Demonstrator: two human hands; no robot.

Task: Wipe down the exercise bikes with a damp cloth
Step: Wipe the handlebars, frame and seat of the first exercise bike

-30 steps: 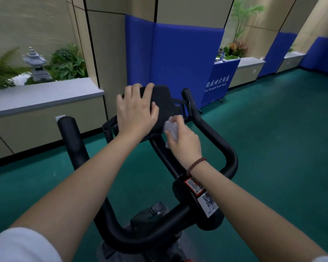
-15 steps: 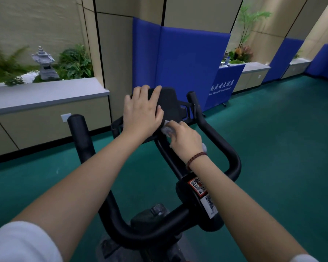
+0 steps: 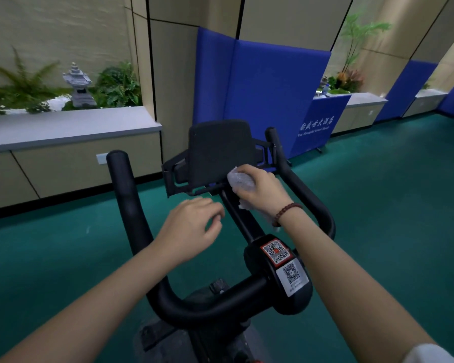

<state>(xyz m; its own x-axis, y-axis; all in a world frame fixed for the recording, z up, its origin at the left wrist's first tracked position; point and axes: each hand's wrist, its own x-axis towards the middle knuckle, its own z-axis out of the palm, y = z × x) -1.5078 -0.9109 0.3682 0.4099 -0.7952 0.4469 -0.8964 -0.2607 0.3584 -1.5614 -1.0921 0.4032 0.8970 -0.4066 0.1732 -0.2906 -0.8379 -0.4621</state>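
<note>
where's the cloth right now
In the head view the cloth is bunched in the right hand, just right of centre, pressed against the lower right corner of the bike's black console.

Hotel fitness or function room, indoor and commercial. Green carpet floor [image 3: 378, 205] runs wall to wall. Black exercise bike [image 3: 220, 302] stands near centre with QR code stickers [image 3: 283, 263] on its stem, the kind found on shared public equipment. Blue padded partition panels [image 3: 260, 87] lean on beige panelled walls [image 3: 176, 74]; a blue sign [image 3: 317, 127] with white Chinese characters and small Latin lettering, too blurred to read, stands far right. Built-in planter ledge [image 3: 63, 127] at far left holds ferns [image 3: 116, 85] and a stone lantern ornament [image 3: 79, 85]; more planters with potted plants [image 3: 351, 48] line the far right wall.
</note>
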